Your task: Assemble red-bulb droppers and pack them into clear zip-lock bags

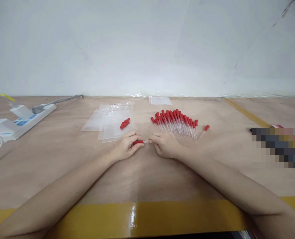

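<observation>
Between my hands lies a dropper, its red rubber bulb (138,142) joined to a thin clear tube (146,141). My left hand (127,146) is closed around the bulb, fingers over it and thumb below. The tube's right part is pinched by my right hand (164,144), whose fingers hide its end. Just beyond my right hand, several droppers with red bulbs (173,115) lie fanned out with their clear tubes toward me. A single dropper (206,128) lies apart at their right. A few loose red bulbs (125,123) rest on clear plastic bags (110,122) beyond my left hand.
A white power strip (35,121) with plugs and cables is at the left. A small white bag (159,101) lies near the wall. Yellow tape (147,215) runs along the table's front edge. A blurred-out dark object (279,146) is at the right.
</observation>
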Available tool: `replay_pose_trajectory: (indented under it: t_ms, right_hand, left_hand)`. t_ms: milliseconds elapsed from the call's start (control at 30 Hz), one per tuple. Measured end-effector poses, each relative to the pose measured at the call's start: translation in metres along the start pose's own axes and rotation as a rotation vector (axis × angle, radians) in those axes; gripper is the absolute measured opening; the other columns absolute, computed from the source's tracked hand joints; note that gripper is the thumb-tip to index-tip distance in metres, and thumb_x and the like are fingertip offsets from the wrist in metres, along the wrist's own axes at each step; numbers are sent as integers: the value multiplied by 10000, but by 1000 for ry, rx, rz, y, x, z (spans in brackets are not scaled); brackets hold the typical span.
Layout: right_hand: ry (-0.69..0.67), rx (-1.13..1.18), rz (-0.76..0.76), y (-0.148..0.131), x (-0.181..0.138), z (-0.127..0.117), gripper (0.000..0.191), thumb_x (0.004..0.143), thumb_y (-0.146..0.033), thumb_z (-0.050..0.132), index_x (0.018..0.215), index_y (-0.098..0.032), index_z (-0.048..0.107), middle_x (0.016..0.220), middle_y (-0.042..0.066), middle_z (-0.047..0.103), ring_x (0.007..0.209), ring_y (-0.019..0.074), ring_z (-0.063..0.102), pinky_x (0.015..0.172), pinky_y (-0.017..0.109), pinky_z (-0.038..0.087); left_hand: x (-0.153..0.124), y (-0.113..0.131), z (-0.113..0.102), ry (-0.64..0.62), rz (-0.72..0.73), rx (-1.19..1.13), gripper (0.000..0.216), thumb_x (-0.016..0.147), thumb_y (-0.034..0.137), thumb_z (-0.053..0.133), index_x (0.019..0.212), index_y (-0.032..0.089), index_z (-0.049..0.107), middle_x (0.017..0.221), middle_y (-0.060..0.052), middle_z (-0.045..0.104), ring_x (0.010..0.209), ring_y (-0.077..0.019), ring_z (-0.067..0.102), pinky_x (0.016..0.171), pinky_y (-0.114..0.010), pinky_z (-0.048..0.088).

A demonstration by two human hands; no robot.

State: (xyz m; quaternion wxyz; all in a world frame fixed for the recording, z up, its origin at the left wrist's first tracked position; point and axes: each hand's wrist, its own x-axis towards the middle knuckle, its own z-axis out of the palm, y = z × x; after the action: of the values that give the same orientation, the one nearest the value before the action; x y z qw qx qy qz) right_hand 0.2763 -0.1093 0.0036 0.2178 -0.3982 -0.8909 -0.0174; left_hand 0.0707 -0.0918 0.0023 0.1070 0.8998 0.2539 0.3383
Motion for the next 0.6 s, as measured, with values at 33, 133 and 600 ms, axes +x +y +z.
replay_pose_trajectory:
  t_ms: [33, 133, 600]
  right_hand:
    - [-27, 58, 32, -2, 1, -1, 236, 851, -224, 383, 808, -161, 606, 742, 40, 606, 623, 119, 477, 528, 239, 235]
    - [-133, 283, 141, -3, 5, -3, 228, 841, -199, 388, 769, -163, 602, 714, 22, 605, 616, 109, 484, 578, 223, 297]
    - [-317, 873, 538, 4, 25, -22, 223, 864, -284, 398, 759, -142, 533, 680, 29, 600, 521, 86, 522, 535, 215, 412]
  left_hand:
    - [0, -1, 0, 2, 5, 10, 108, 836, 226, 506, 843, 144, 574, 766, -37, 524, 684, -119, 506, 614, -237, 434]
    - [-2, -3, 0, -1, 42, 58, 117, 848, 224, 486, 851, 144, 571, 777, -44, 531, 695, -122, 509, 623, -236, 439]
    - [12, -38, -27, 109, -200, 309, 521, 701, 390, 653, 1150, 181, 489, 1045, -87, 517, 972, -220, 501, 842, -344, 427]
